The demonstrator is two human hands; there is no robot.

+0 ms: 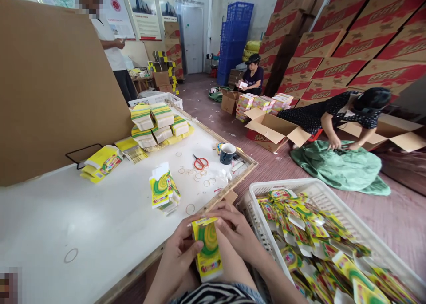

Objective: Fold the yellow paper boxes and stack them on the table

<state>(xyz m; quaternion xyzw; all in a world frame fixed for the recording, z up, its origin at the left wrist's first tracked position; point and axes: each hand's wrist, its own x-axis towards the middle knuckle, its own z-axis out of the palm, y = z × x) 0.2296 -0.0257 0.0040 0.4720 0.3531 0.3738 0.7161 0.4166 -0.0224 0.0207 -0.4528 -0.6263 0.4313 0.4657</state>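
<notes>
Yellow carton (pixel 209 253): it sits in both hands, just off the table's near wooden edge; from my end it reads as thin printed card, though I cannot tell whether it is one layer or several.
Left hand (pixel 183 245): closed on the carton's side nearest the table, thumb pressed over the printed face.
Right hand (pixel 235 226): together with the left at the carton's top end, thumb and fingers pinching there.
Weight and feel: I judge it very light and fairly stiff along its length, with a smooth coating that could slide under dry fingertips.
Weak spots: I expect the pale end flap to bend and the corners to crease if squeezed hard.
Where to take hold: I would favour the long side edges, thumb flat on the face, pressure gentle.
White basket (pixel 282 184): right of the table, heaped with similar cartons lying loosely at many angles.
Table (pixel 109 233): white top, with a small pile of cartons (pixel 162 191) near its front edge.
Rubber bands (pixel 198 175): scattered on the table beyond that pile, near the red-handled scissors (pixel 201 163).
Mug (pixel 228 154): at the table's right corner.
Banded bundles (pixel 163 121): stacked at the table's far side.
</notes>
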